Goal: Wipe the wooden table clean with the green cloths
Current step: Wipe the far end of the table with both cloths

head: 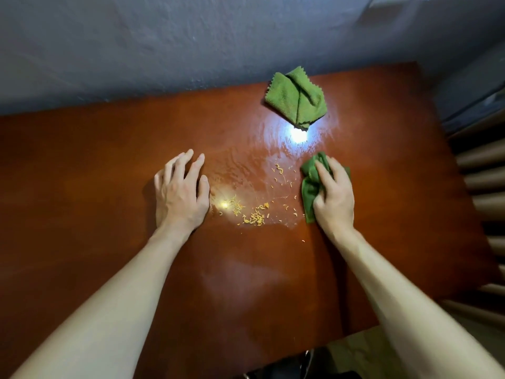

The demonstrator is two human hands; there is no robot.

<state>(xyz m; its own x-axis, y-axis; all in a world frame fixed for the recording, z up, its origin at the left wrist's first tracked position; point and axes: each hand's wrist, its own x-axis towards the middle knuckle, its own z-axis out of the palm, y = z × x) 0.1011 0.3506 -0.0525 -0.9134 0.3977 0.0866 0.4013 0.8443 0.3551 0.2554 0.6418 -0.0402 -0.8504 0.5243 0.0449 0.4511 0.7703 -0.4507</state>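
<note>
Gripping dark green cloth [311, 187] under right hand [333, 192], crumbs [254, 214] just left.

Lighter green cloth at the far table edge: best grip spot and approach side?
Probably pinch the raised fold running across the lighter green cloth; it stands proud of the table, while the rest lies flatter. Come from above on the near side, since the wall sits just behind. The left hand is free; the right hand holds the darker cloth.
</note>
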